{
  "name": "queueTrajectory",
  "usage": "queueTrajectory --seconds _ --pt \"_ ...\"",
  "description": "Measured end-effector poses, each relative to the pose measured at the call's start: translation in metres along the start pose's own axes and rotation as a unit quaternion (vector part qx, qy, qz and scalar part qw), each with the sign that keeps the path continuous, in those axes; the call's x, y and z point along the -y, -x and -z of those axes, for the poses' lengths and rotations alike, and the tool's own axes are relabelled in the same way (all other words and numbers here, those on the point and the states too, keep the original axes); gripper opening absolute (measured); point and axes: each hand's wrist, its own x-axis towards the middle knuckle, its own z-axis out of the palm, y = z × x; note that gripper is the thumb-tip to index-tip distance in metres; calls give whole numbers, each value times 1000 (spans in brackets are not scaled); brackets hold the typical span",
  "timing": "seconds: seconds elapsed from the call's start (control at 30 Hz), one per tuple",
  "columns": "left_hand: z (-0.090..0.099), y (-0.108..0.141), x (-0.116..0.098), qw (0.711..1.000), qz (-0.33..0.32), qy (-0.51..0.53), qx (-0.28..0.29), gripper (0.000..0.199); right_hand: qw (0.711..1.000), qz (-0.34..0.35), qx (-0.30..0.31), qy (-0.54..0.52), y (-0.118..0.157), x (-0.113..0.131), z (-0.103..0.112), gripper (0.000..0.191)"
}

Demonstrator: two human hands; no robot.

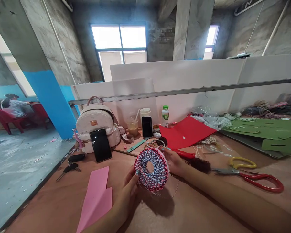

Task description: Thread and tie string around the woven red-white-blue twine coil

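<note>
A round ring of braided yarn, red, white and dark blue with a hole in its middle, is held above the brown table. My left hand grips its left edge, with the thumb on the front. At the upper right edge, my right hand is closed on the ring, its fingers partly hidden behind it. A thin striped strand hangs from the bottom of the ring and loops to the right.
Pink paper lies at left, scissors at right. Behind are a backpack, phones, a cup, a bottle, red sheet and green board. A person sits far left.
</note>
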Motion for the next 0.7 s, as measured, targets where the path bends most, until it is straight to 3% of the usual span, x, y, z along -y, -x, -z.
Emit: queueTrajectory --seconds 0.23,0.43,0.7 --pt "1 0 0 1000 -4 -5 20 43 999 -17 -25 -15 5 17 5 51" --pt "-3 1 -2 1000 7 -7 9 42 997 -23 3 67 6 41 2 29" --pt "-2 3 -2 1000 15 -19 -10 42 998 -5 -64 25 0 51 19 41"
